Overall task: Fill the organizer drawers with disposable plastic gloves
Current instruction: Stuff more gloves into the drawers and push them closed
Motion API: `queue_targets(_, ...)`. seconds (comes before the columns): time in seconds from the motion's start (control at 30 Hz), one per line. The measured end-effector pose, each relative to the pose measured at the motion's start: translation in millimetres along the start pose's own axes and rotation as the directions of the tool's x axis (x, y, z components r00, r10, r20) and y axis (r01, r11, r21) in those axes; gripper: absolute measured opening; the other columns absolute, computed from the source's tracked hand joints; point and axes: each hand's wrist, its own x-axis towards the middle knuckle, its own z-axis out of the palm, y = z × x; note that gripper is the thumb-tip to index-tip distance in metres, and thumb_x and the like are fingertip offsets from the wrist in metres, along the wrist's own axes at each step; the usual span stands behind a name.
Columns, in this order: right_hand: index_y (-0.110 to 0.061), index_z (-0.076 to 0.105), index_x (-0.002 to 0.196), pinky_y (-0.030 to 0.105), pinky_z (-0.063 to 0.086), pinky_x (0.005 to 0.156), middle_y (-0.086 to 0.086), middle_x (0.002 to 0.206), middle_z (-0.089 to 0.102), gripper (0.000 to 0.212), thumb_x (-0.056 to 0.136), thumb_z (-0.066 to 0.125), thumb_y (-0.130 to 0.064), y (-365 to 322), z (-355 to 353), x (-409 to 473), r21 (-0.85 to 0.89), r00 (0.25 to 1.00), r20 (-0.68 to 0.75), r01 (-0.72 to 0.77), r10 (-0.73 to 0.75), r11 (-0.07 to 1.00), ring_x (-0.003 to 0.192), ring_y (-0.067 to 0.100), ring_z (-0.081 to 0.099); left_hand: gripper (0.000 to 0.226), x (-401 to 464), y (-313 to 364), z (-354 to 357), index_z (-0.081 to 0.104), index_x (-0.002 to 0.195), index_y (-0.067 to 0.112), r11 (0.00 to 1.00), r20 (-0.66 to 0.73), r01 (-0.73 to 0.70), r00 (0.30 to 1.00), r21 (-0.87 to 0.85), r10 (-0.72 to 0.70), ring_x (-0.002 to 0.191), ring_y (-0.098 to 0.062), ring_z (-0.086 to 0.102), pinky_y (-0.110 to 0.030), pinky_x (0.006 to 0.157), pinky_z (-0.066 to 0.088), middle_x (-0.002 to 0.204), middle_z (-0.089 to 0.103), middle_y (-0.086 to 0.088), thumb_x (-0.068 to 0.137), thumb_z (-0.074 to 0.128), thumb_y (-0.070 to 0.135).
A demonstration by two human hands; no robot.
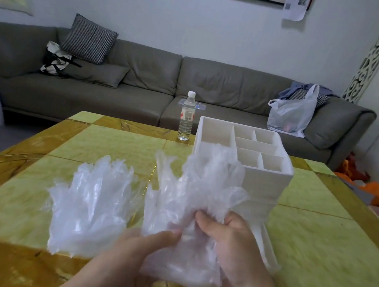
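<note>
A yellow-tiled table [109, 146] fills the lower frame. Right of center stands the white organizer [264, 179]. A loose glove pile [91, 202] lies lower left. Both hands, left hand [144, 242] and right hand [231, 238], pinch a crumpled glove bunch [191, 192] at lower center.

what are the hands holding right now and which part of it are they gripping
Both hands, left hand and right hand, grip a bunch of clear plastic gloves at the lower cuff end, fingers of the gloves pointing up.
</note>
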Motion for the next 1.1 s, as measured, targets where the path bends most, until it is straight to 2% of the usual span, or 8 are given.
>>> queue_targets(0.27, -0.008, 0.085, 0.098, 0.059, 0.057, 0.101, 0.021, 0.105, 0.080, 0.014, 0.085, 0.079, -0.011, -3.0, -7.4, 2.7, -0.136, 0.992, 0.114, -0.028, 0.044, 0.990, 0.101, 0.039, 0.078, 0.031, 2.7, 5.5, -20.8, 0.077, 0.103, -0.004, 0.968, -0.196, -0.246, 0.947, 0.057, 0.252, 0.090, -0.048, 0.075, -0.055, 0.087, 0.059, 0.099, 0.075, -0.030, 0.075, 0.085, 0.005)
queue_targets(0.37, -0.003, 0.082, 0.099, 0.055, 0.062, 0.089, 0.020, 0.100, 0.081, 0.018, 0.091, 0.079, -0.018, -1.7, -11.4, 9.7, -0.095, 0.996, -0.075, 0.034, -0.041, 0.995, 0.093, 0.039, 0.079, 0.040, 4.6, 2.8, -23.2, 0.078, 0.102, 0.009, 0.909, -0.227, -0.326, 0.894, 0.261, 0.386, 0.084, -0.040, 0.077, -0.052, 0.081, 0.062, 0.090, 0.079, -0.019, 0.066, 0.091, 0.019)
queue_targets(0.47, -0.003, 0.082, 0.098, 0.050, 0.062, 0.083, 0.017, 0.100, 0.081, 0.020, 0.102, 0.066, -0.015, -3.8, -17.0, 17.8, -0.028, 0.977, -0.198, 0.075, -0.080, 0.997, 0.093, 0.036, 0.079, 0.031, 6.0, 2.0, -23.8, 0.078, 0.103, 0.012, 0.893, -0.291, -0.398, 0.847, 0.211, 0.446, 0.079, -0.035, 0.077, -0.043, 0.069, 0.062, 0.090, 0.079, -0.018, 0.075, 0.089, 0.005)
queue_targets(0.6, -0.001, 0.080, 0.101, 0.064, 0.058, 0.096, 0.019, 0.101, 0.081, 0.022, 0.104, 0.064, -0.016, -2.3, -21.1, 21.3, -0.061, 0.970, -0.211, 0.111, -0.121, 0.992, 0.096, 0.039, 0.078, 0.026, 5.9, 5.1, -25.2, 0.076, 0.106, 0.002, 0.948, -0.277, -0.318, 0.910, 0.012, 0.309, 0.089, -0.047, 0.075, -0.051, 0.077, 0.061, 0.100, 0.076, -0.027, 0.082, 0.081, 0.012)
queue_targets(0.73, -0.004, 0.081, 0.096, 0.061, 0.058, 0.097, 0.017, 0.099, 0.081, 0.023, 0.101, 0.069, -0.024, -4.2, -23.6, 20.2, -0.071, 0.954, -0.237, 0.174, -0.186, 0.982, 0.095, 0.036, 0.079, 0.041, 1.3, 2.0, -21.4, 0.078, 0.105, -0.006, 0.998, 0.007, -0.035, 0.999, 0.059, 0.035, 0.091, -0.043, 0.072, -0.040, 0.071, 0.057, 0.106, 0.073, -0.033, 0.073, 0.090, 0.016)
queue_targets(0.83, -0.006, 0.082, 0.099, 0.056, 0.063, 0.087, 0.017, 0.099, 0.080, 0.030, 0.091, 0.080, -0.035, -7.0, -22.4, 17.1, -0.015, 0.988, -0.120, 0.100, -0.101, 0.995, 0.087, 0.038, 0.079, 0.031, 8.1, -6.8, -19.9, 0.081, 0.087, -0.003, 0.945, -0.093, -0.211, 0.966, 0.248, 0.240, 0.073, -0.033, 0.073, -0.033, 0.062, 0.058, 0.088, 0.073, -0.034, 0.066, 0.091, 0.017)
queue_targets(0.93, -0.007, 0.084, 0.098, 0.036, 0.058, 0.054, 0.017, 0.087, 0.073, 0.031, 0.080, 0.087, -0.032, -8.6, -17.9, 8.3, -0.052, 0.988, 0.111, -0.105, 0.111, 0.993, 0.065, 0.026, 0.068, 0.015, 8.4, -9.2, -16.4, 0.080, 0.074, 0.000, 0.854, -0.262, -0.407, 0.829, 0.324, 0.495, 0.061, -0.025, 0.075, -0.023, 0.052, 0.054, 0.070, 0.076, -0.020, 0.075, 0.090, 0.011)
queue_targets(1.1, 0.003, 0.076, 0.097, 0.038, 0.060, 0.054, 0.021, 0.082, 0.069, 0.004, 0.094, 0.074, 0.002, -5.1, -19.1, 7.7, -0.259, 0.988, 0.150, 0.008, 0.032, 0.966, 0.059, 0.032, 0.069, 0.033, 10.6, -5.1, -20.9, 0.081, 0.087, 0.002, 0.895, -0.254, -0.394, 0.862, 0.210, 0.439, 0.073, -0.033, 0.076, -0.037, 0.063, 0.057, 0.085, 0.077, -0.025, 0.071, 0.090, 0.029)
